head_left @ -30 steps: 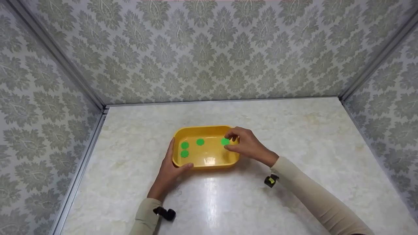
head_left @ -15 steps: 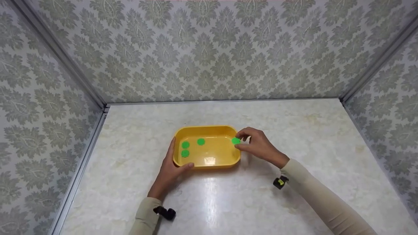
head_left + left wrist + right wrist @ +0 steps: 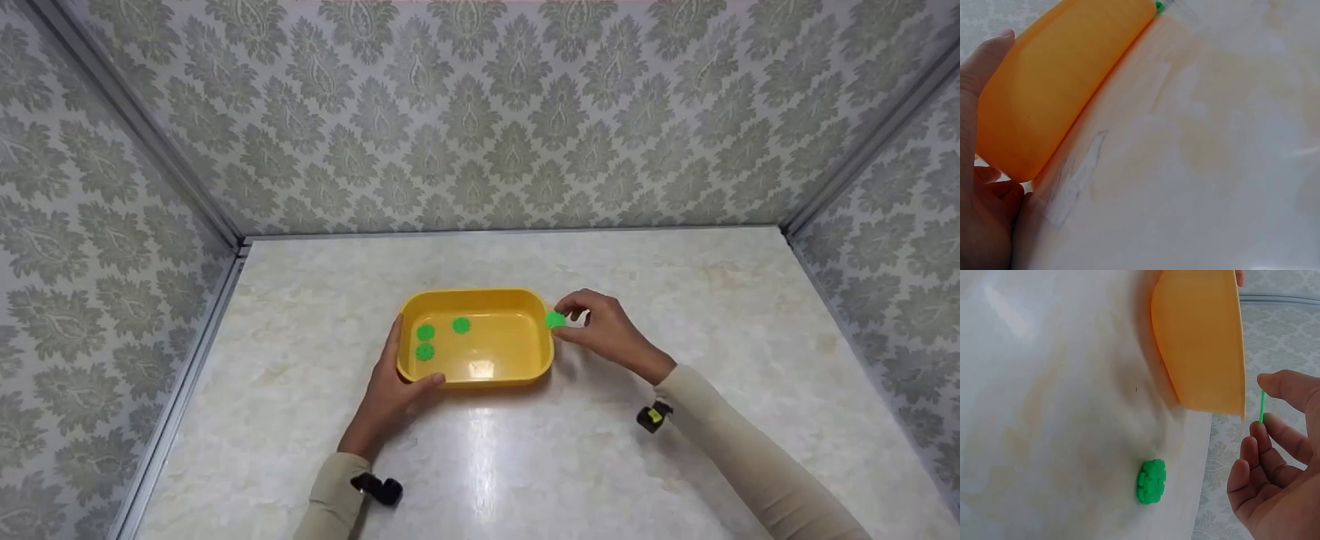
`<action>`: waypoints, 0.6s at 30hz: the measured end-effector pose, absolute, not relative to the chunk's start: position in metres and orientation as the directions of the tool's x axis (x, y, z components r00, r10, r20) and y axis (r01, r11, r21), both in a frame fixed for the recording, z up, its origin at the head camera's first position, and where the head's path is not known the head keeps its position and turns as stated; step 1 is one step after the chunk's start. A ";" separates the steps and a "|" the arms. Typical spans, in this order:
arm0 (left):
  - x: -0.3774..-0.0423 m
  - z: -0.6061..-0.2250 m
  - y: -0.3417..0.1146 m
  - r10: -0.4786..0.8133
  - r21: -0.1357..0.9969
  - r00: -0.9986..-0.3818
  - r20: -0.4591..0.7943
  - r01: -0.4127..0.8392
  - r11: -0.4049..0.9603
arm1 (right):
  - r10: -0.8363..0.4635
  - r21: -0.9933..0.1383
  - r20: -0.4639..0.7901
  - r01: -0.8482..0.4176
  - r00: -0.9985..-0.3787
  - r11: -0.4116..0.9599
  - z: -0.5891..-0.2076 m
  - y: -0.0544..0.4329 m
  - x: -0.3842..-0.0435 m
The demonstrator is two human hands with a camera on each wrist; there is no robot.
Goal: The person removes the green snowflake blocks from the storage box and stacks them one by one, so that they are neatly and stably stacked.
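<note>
A yellow plastic tub (image 3: 480, 379) stands on the table. My left hand (image 3: 390, 397) grips its left end, with the thumb on the near rim and the fingers along the left side. Inside the tub lie two green notched discs (image 3: 425, 352) close together and another green disc (image 3: 461, 325) to their right. Just past the right rim, my right hand (image 3: 611, 330) pinches a thin green notched disc (image 3: 1262, 405) between thumb and fingertips. In the right wrist view a small stack of green discs (image 3: 1151, 482) sits on the table below that hand; the head view hides it.
The pale marbled table (image 3: 300, 300) reaches a patterned wall (image 3: 480, 150) at the back. Metal frame edges (image 3: 187, 360) run along the left side. A black wrist camera (image 3: 382, 491) is strapped on each sleeve.
My right hand has carried the pinched disc from above the inside of the tub rightward past its right rim. The left hand and the tub have stayed in place.
</note>
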State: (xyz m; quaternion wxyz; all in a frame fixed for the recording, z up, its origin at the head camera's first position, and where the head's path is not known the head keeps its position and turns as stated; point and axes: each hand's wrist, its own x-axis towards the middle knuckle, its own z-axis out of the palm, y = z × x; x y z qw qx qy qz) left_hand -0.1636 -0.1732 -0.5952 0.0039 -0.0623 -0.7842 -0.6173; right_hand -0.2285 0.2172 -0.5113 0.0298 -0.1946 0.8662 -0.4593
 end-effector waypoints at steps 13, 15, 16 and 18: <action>-0.164 -0.593 -0.173 0.094 0.964 -0.993 0.076 0.098 0.249 | -0.301 -0.797 0.108 -0.264 -0.947 0.543 -0.526 0.236 -0.233; -0.164 -0.592 -0.173 0.094 0.964 -0.993 0.075 0.096 0.248 | -0.291 -0.798 0.101 -0.253 -0.951 0.547 -0.527 0.239 -0.233; -0.164 -0.592 -0.173 0.094 0.964 -0.993 0.075 0.097 0.249 | -0.288 -0.798 0.100 -0.249 -0.952 0.548 -0.528 0.240 -0.233; -0.164 -0.593 -0.173 0.091 0.962 -0.993 0.072 0.093 0.255 | -0.280 -0.798 0.094 -0.241 -0.955 0.552 -0.531 0.243 -0.234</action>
